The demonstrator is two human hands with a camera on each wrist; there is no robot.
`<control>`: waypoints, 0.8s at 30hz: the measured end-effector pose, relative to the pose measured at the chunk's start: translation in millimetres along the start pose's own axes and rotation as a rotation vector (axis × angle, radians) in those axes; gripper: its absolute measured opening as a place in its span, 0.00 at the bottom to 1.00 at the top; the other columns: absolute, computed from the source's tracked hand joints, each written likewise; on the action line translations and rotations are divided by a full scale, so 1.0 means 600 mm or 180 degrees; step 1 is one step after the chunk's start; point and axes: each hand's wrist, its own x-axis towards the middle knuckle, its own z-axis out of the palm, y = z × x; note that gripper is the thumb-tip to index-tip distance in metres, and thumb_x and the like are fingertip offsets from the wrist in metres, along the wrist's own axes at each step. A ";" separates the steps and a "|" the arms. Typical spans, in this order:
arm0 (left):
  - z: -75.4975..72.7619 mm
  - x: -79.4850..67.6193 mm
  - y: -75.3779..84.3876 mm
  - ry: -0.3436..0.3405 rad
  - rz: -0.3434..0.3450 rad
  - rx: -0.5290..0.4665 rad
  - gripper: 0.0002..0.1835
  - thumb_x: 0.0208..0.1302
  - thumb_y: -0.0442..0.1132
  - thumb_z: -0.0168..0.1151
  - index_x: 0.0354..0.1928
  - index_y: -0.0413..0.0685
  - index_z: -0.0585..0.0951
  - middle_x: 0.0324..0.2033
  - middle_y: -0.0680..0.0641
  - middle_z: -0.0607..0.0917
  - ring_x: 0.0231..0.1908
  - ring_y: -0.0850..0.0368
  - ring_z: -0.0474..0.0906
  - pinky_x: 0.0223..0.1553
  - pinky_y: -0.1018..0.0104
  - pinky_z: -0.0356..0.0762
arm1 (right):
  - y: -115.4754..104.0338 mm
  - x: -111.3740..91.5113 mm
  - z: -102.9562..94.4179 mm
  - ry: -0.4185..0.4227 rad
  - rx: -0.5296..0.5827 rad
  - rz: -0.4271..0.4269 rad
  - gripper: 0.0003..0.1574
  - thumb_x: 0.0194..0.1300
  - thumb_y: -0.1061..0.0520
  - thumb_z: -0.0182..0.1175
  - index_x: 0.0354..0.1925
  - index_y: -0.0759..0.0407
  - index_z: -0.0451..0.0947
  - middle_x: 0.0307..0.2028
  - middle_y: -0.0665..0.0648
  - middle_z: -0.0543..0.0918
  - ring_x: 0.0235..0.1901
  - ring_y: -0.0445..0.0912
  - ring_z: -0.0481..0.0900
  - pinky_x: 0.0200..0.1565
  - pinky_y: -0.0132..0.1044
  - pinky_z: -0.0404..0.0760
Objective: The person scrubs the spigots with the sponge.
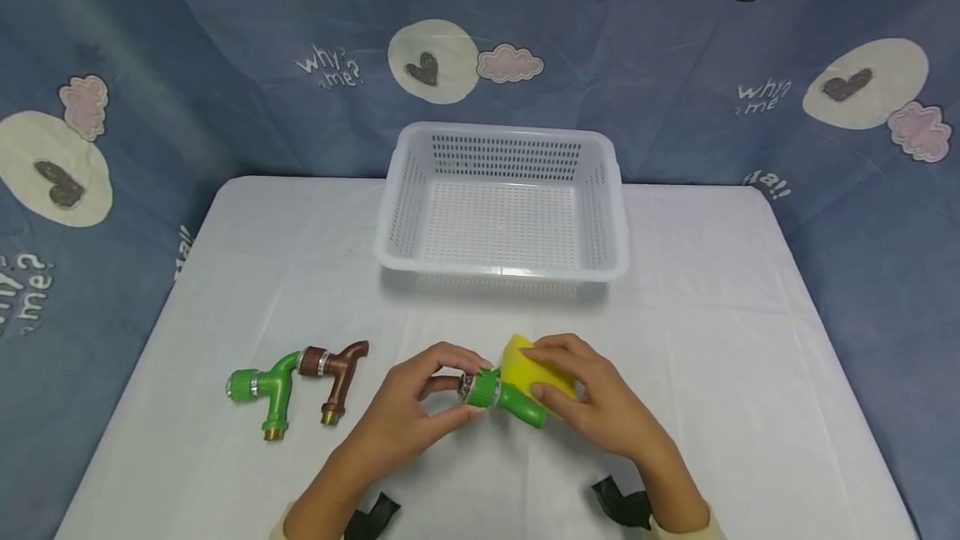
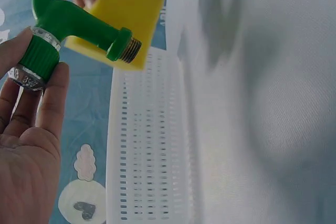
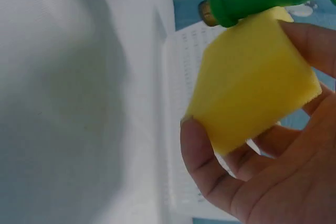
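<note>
My left hand (image 1: 412,398) grips a green tap (image 2: 79,22) by its ribbed knob end, thumb on one side and fingers on the other. The tap's threaded brass end points away from the palm in the left wrist view. In my right hand (image 1: 600,394) is a yellow sponge (image 3: 247,82), pinched between thumb and fingers. The sponge lies right against the green tap's body in the head view. To the left on the table, another green tap (image 1: 279,390) lies beside a brown tap (image 1: 342,377), the two meeting at the brown knob.
A white perforated plastic basket (image 1: 501,273) stands at the back middle of the white-covered table (image 1: 720,340). Behind it hangs a blue printed cloth (image 1: 637,65). Black straps (image 1: 622,505) show by both wrists.
</note>
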 end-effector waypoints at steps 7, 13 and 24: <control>-0.005 0.001 -0.002 0.0073 0.0161 -0.0113 0.29 0.59 0.25 0.77 0.62 0.49 0.80 0.58 0.47 0.82 0.58 0.50 0.82 0.53 0.58 0.84 | 0.011 -0.014 0.003 0.0295 -0.0113 0.0174 0.28 0.70 0.54 0.71 0.66 0.46 0.80 0.60 0.44 0.79 0.56 0.43 0.79 0.57 0.43 0.81; -0.002 0.000 -0.004 0.0134 0.0265 -0.0159 0.28 0.58 0.25 0.77 0.60 0.47 0.82 0.56 0.45 0.84 0.56 0.50 0.83 0.51 0.57 0.85 | -0.010 -0.015 0.000 0.0456 0.0294 -0.0010 0.29 0.72 0.59 0.68 0.68 0.45 0.78 0.63 0.46 0.79 0.55 0.46 0.79 0.47 0.38 0.83; -0.005 -0.006 0.004 0.0349 0.0197 0.0040 0.25 0.57 0.31 0.80 0.56 0.50 0.83 0.54 0.49 0.87 0.51 0.52 0.86 0.47 0.59 0.86 | 0.004 -0.018 0.023 0.0301 0.0359 -0.0001 0.27 0.72 0.60 0.67 0.66 0.49 0.79 0.61 0.49 0.79 0.54 0.47 0.79 0.48 0.38 0.83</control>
